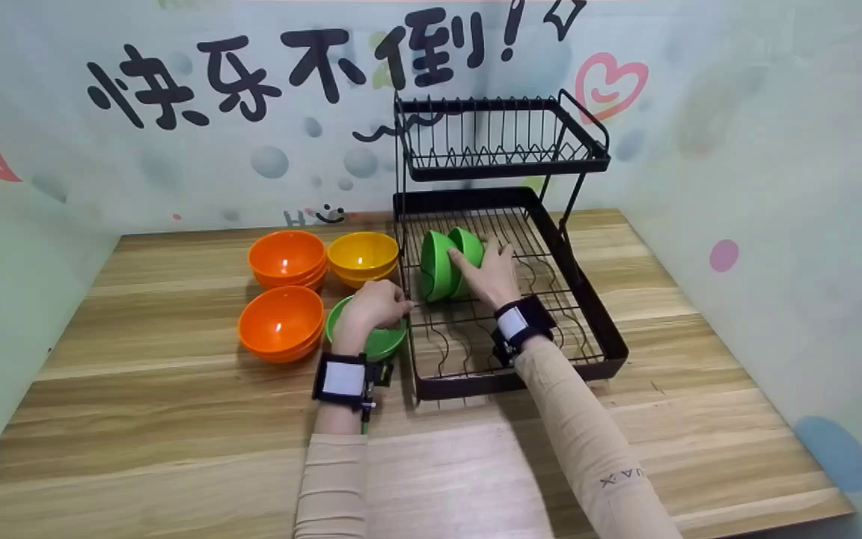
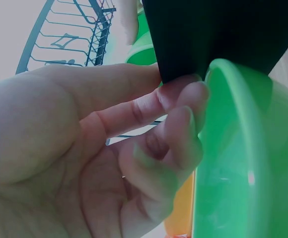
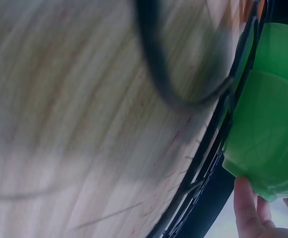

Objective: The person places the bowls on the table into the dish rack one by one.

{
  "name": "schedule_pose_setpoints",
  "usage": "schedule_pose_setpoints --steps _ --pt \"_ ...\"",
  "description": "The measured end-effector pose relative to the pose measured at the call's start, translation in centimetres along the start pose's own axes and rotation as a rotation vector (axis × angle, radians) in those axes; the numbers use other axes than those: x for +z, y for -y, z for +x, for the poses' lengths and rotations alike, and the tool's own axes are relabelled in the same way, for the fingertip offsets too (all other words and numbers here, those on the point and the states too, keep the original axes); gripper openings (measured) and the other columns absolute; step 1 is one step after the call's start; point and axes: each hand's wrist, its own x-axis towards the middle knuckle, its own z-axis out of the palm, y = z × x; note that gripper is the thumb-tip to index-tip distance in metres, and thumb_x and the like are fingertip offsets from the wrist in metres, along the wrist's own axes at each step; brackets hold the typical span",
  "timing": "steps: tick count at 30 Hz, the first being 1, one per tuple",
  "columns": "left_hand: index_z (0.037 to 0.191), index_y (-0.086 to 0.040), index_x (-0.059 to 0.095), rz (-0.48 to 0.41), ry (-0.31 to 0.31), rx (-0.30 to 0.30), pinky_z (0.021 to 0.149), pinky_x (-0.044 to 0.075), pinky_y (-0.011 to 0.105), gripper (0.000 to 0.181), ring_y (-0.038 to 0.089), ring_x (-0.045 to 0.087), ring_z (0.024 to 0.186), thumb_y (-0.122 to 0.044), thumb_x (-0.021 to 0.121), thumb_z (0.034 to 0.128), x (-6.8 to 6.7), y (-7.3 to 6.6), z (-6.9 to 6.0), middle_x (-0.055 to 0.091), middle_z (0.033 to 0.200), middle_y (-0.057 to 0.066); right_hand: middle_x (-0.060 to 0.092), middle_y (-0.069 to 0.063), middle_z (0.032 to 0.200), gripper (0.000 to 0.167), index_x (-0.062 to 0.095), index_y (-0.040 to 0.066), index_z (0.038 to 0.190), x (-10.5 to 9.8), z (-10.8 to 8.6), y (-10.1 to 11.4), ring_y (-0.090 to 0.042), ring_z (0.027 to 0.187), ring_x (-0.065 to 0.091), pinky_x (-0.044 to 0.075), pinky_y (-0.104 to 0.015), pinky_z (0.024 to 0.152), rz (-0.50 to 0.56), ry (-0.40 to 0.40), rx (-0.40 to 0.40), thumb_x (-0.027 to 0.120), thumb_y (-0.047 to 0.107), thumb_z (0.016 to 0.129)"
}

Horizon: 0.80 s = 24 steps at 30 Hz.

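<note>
Left hand [image 1: 373,305] pinching edge of black rack [image 1: 468,386], by table-level green bowl [image 1: 382,344]; right hand [image 1: 497,277] grasping second green bowl [image 1: 467,240], standing beside third green bowl [image 1: 437,273];

Beige sleeves [image 1: 579,412] (the right one lettered); black, white-patched wristbands [image 1: 343,379].

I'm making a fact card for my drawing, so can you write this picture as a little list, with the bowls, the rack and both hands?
Rack: a two-tier black rack on the wooden table
In the rack: two green bowls, stood on edge in the lower tier
Left of the rack: two stacks of orange bowls, a stack of yellow bowls and a green table bowl
Left hand: pinches the rack's left edge
Right hand: holds the right-hand green bowl
</note>
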Motion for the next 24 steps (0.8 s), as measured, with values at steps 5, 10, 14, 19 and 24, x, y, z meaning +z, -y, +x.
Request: schedule_pose_setpoints --steps 5,10,14,19,24 --pt "0.067 -0.012 0.056 -0.018 -0.004 -0.001 0.056 0.037 0.021 0.032 0.011 0.048 0.060 -0.027 0.055 0.0953 -0.2 0.0 -0.1 0.049 0.059 -0.004 0.020 -0.032 0.149 0.080 0.030 0.006 0.145 0.0 0.1 0.0 -0.043 0.138 0.030 0.031 -0.050 0.112 -0.013 -0.025 -0.018 0.049 0.060 0.089" --pt "0.077 -0.009 0.061 -0.023 -0.058 -0.022 0.055 0.037 0.021 0.026 0.011 0.050 0.060 -0.026 0.056 0.0950 -0.5 0.3 -0.4 0.053 0.063 -0.002 0.028 -0.030 0.145 0.076 0.034 0.008 0.142 0.1 0.1 0.0 -0.041 0.134 0.035 0.033 -0.050 0.110 -0.010 -0.051 -0.034 0.049 0.059 0.089" --pt "0.079 -0.008 0.064 0.009 -0.168 -0.074 0.057 0.038 0.026 0.023 0.016 0.054 0.066 -0.025 0.057 0.0938 -0.7 0.7 -0.7 0.056 0.070 0.002 0.031 -0.028 0.143 0.073 0.037 0.007 0.141 0.1 0.1 0.1 -0.040 0.132 0.037 0.034 -0.049 0.109 -0.010 -0.073 -0.039 0.049 0.058 0.090" --pt "0.074 -0.007 0.063 0.046 -0.340 -0.108 0.065 0.050 0.041 0.020 0.029 0.065 0.078 -0.019 0.058 0.0903 -0.8 1.3 -1.1 0.066 0.082 0.011 0.036 -0.025 0.137 0.070 0.040 0.007 0.138 0.1 0.1 0.1 -0.037 0.128 0.041 0.036 -0.046 0.107 0.006 -0.107 -0.051 0.051 0.056 0.090" --pt "0.079 0.000 0.065 0.097 -0.442 -0.135 0.077 0.052 0.050 0.014 0.039 0.065 0.092 -0.010 0.058 0.0863 -0.9 1.7 -1.2 0.069 0.093 0.022 0.039 -0.023 0.132 0.064 0.044 0.005 0.135 0.1 0.1 0.1 -0.036 0.123 0.043 0.037 -0.047 0.104 0.031 -0.167 -0.080 0.055 0.050 0.090"
